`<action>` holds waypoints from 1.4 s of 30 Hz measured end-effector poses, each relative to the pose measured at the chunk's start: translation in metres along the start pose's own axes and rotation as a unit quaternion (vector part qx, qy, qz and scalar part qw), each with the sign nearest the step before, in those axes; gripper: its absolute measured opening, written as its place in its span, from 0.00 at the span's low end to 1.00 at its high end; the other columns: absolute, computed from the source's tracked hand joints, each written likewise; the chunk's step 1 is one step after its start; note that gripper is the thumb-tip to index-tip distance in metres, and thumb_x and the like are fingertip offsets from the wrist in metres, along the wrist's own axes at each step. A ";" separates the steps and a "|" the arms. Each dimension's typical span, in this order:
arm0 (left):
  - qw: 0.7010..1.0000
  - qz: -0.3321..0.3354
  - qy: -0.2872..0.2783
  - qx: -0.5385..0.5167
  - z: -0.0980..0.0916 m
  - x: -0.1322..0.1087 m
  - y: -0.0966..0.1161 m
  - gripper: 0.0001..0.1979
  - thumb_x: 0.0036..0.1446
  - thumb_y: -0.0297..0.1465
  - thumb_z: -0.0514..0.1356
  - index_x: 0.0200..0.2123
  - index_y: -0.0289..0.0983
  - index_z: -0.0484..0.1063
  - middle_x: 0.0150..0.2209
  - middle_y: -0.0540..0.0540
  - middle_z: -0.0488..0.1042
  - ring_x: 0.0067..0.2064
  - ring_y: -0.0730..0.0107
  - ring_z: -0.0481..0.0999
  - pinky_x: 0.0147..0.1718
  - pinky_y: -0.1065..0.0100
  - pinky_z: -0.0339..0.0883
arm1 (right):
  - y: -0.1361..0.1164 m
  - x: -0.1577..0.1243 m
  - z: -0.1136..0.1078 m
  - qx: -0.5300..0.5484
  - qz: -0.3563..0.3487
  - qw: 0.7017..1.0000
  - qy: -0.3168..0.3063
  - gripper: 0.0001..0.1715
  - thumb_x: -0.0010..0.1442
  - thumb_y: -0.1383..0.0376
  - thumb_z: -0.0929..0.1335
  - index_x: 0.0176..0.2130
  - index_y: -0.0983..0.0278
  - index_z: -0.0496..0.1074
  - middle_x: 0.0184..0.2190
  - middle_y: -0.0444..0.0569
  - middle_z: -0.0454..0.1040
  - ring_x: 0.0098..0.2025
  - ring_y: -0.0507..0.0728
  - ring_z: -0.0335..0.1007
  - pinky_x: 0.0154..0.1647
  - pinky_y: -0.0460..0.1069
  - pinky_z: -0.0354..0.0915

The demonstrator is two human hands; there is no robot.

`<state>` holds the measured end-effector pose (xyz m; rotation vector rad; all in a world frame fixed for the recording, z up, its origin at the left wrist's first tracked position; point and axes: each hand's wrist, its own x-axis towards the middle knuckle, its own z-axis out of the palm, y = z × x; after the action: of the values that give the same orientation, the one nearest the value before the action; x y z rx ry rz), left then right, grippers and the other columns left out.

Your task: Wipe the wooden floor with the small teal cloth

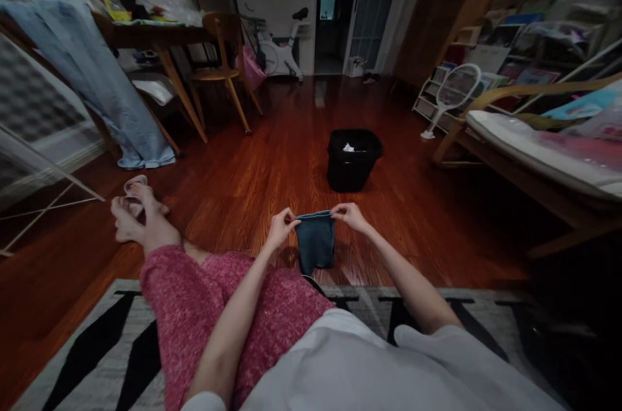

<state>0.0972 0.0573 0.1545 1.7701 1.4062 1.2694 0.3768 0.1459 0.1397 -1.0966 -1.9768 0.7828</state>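
Observation:
A small dark teal cloth [315, 244] hangs stretched between my two hands, above the wooden floor and just past my legs. Its top edge shows a lighter hem; what kind of item it is, I cannot tell. My left hand [282, 228] pinches the upper left corner between thumb and fingers. At the upper right corner, my right hand [350, 215] has the hem in a similar pinch. The lower part of the cloth falls free. Partly hidden behind its bottom edge is a dark curved rim at my lap.
A black bin [354, 168] with white paper inside stands beyond my hands. Under me lies a grey and black patterned rug [92, 346]. To the left are a wooden chair [221, 67] and draped jeans [97, 74]; at right, a cushioned wooden seat [549, 158] and a white racket-shaped object [457, 88].

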 end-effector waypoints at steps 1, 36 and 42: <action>1.000 -0.005 0.005 0.006 -0.002 0.003 0.001 0.10 0.53 0.37 0.67 0.30 0.40 0.68 0.28 0.54 0.73 0.32 0.71 0.74 0.35 0.71 0.67 | 0.000 0.002 0.000 0.002 0.000 1.000 -0.004 0.06 0.50 0.61 0.74 0.29 0.60 0.81 0.29 0.47 0.82 0.33 0.58 0.78 0.37 0.50 0.71; 0.914 -0.179 -0.165 0.324 0.070 -0.018 -0.058 0.21 0.62 0.24 0.58 0.58 0.37 0.66 0.61 0.35 0.65 0.56 0.56 0.73 0.52 0.61 0.68 | 0.053 -0.043 0.071 -0.278 0.150 0.939 -0.137 0.29 0.55 0.71 0.70 0.57 0.61 0.70 0.52 0.54 0.75 0.54 0.60 0.70 0.54 0.51 0.66; 0.895 -0.133 -0.277 0.325 0.068 -0.055 -0.065 0.20 0.58 0.26 0.63 0.54 0.40 0.70 0.58 0.42 0.68 0.58 0.58 0.71 0.56 0.62 0.66 | 0.037 -0.113 0.106 -0.283 0.077 0.937 -0.192 0.23 0.61 0.66 0.67 0.56 0.62 0.69 0.56 0.54 0.70 0.58 0.60 0.64 0.59 0.53 0.61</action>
<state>0.1295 0.0350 0.0529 2.0216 1.7349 0.0938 0.3470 0.0469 0.0188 -1.5343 -2.5672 0.5419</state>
